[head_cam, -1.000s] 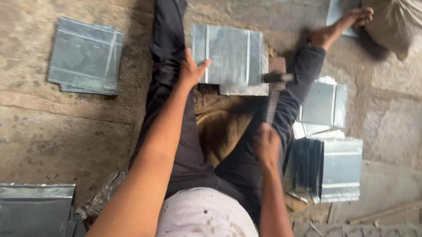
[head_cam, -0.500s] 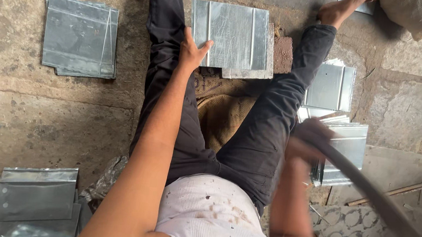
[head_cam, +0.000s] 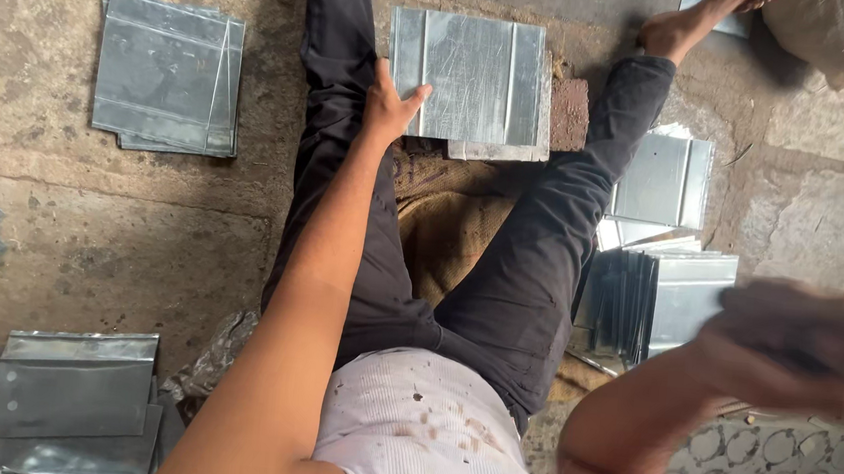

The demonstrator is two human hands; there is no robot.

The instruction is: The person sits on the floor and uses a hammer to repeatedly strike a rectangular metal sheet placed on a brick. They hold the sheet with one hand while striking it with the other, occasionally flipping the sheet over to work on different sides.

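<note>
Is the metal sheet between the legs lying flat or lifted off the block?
Flat. The metal sheet lies face up on the brick block, with the left hand pressing its left edge.

One head view — straight down
Worn on the head, it faces the floor (head_cam: pixel 121 233) from close above the lap — legs stretch toward the frame's top.

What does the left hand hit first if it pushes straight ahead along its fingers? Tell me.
The left hand already rests on the near-left corner of the ridged metal sheet; pushed on, it would likely slide across that sheet.
</note>
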